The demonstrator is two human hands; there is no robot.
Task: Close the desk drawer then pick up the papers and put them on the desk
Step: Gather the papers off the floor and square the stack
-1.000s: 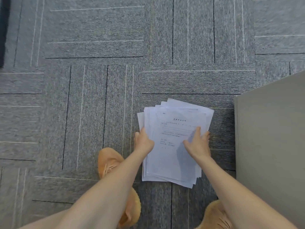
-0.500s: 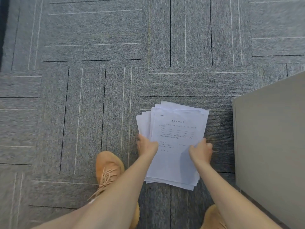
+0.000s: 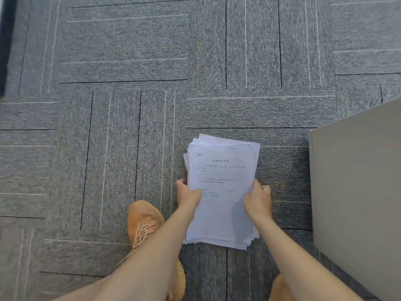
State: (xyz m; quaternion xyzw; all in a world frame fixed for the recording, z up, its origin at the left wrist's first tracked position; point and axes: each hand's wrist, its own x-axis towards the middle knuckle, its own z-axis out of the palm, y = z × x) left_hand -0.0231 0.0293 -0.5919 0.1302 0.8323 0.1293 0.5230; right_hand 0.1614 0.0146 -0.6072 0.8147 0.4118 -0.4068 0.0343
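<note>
A stack of white printed papers is over the grey carpet, gathered into a fairly neat pile. My left hand grips its left edge and my right hand grips its right edge, thumbs on top of the top sheet. Whether the stack's near end still touches the floor I cannot tell. The grey flat side of the desk unit stands just to the right of the papers. No drawer front shows.
Grey carpet tiles with thin light and dark lines fill the view. My tan laced shoes are on the floor, one left of the papers and one at the bottom edge. A dark strip runs along the far left.
The fanned sheets have been squared into a tighter stack. Both hands went from lying flat on the top sheet to gripping the side edges, and the stack has shifted slightly nearer to me.
</note>
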